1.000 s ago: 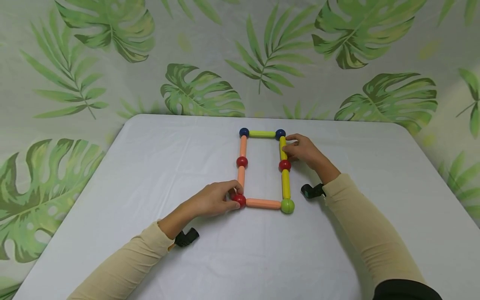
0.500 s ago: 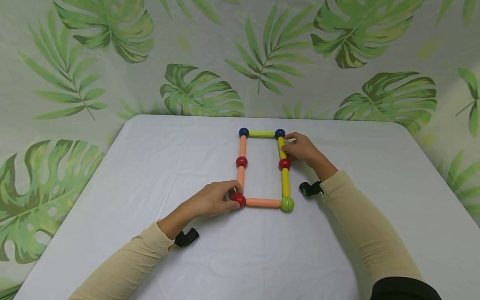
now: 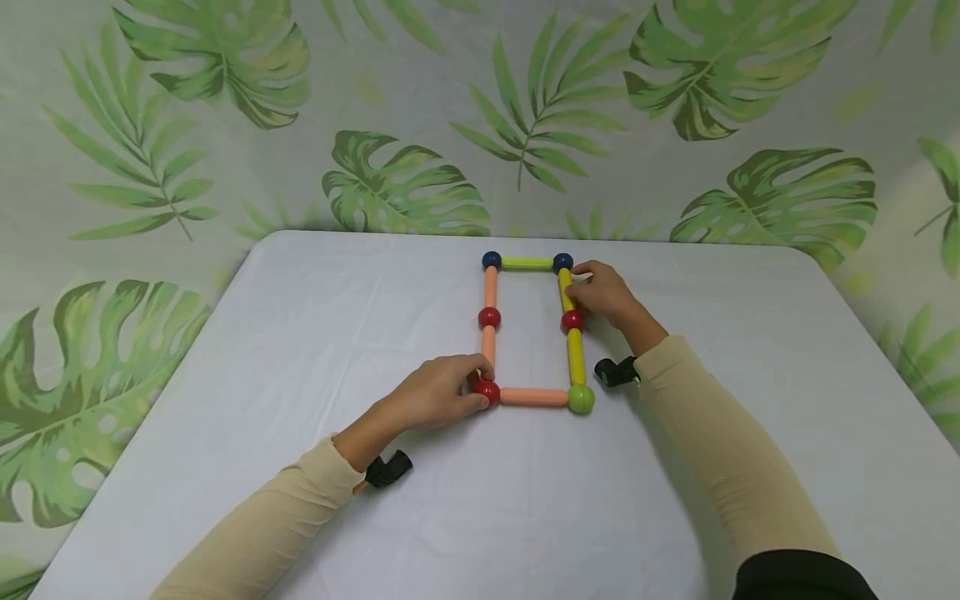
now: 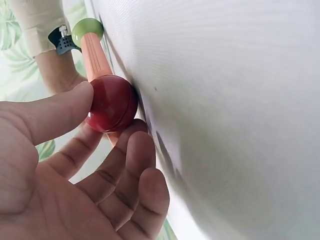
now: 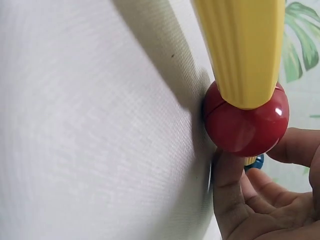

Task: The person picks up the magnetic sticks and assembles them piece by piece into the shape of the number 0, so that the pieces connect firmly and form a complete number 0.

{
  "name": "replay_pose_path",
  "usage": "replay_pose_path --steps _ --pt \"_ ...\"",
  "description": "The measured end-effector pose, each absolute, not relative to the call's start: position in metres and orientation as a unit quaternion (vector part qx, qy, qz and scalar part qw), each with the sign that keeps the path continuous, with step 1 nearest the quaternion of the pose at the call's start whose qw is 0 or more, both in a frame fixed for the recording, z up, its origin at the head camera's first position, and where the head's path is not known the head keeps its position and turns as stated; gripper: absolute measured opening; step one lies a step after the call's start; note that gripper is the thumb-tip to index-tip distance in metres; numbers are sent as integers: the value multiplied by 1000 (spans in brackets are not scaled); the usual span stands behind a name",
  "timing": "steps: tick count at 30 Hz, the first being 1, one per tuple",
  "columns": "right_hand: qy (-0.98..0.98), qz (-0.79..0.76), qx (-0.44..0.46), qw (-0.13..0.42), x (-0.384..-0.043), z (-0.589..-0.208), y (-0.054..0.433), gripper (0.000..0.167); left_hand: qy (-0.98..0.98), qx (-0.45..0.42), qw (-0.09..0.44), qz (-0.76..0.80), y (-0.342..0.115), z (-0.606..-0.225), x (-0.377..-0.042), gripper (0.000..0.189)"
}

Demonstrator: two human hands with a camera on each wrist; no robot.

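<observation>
A rectangle of rods and balls lies on the table. At its near left corner, my left hand (image 3: 438, 393) pinches a red ball (image 4: 111, 105) between thumb and fingers. My right hand (image 3: 611, 296) holds the far yellow rod (image 3: 566, 282) on the right side, its fingertips close to the middle red ball (image 5: 247, 122). A nearer yellow rod (image 3: 576, 357) runs to the green ball (image 3: 581, 398). Peach rods form the left side and the near side (image 3: 534, 397). A lime rod (image 3: 527, 263) joins two dark blue balls (image 3: 491, 261) at the far end.
The white-covered table (image 3: 337, 308) carries the rectangle near its far edge. Behind hangs a leaf-patterned cloth (image 3: 405, 183). A black wrist camera (image 3: 390, 469) sits under the left sleeve, another (image 3: 617, 372) beside the right wrist.
The rectangle has slid slightly away from me, its near end also a little to the right. Both hands have moved with it, keeping their holds.
</observation>
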State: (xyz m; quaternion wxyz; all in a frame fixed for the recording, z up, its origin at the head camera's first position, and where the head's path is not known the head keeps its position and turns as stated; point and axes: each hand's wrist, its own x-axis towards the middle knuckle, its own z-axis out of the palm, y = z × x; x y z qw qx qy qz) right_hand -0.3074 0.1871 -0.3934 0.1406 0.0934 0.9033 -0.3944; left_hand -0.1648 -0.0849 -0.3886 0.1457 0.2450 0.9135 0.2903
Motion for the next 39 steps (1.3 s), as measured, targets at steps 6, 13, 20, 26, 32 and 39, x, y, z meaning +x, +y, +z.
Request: replay_pose_path --steps 6,13,20,26,32,39 --pt "900 -400 109 138 -313 -397 188 53 919 231 149 282 -81 -387 -169 22" --pt "900 -405 94 131 -305 -397 195 53 923 212 155 281 -79 -386 -171 26" --pt "942 -294 -31 160 -240 -380 241 54 930 194 146 275 -104 -383 -162 46" --pt "952 -245 -155 96 -165 -367 298 47 943 172 115 262 -151 -375 -148 49" --pt "955 -236 -173 53 -136 -368 324 43 951 174 76 246 -170 -370 -143 53" --pt "955 -221 -196 36 -136 -375 316 43 964 171 37 202 -170 -372 -155 56"
